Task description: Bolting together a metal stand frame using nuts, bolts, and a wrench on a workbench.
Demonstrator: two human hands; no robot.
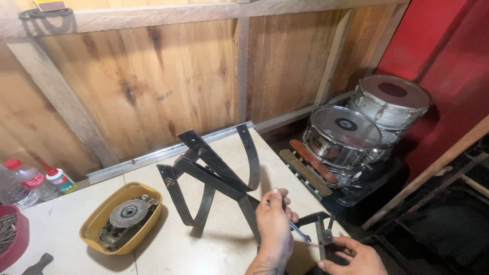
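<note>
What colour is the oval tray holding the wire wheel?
Yellow tray, seen in the head view.

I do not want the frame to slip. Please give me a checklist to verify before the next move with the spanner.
1. Left hand grips spanner: ok.
2. Right hand steadies bracket at table edge: ok.
3. Spanner seated on a bolt: cannot tell.
4. Black metal frame stands on the table: ok.
5. Yellow tray apart from the frame: ok.

Plywood wall (153, 86), red wall (448, 46), pale table (66, 229).
</note>
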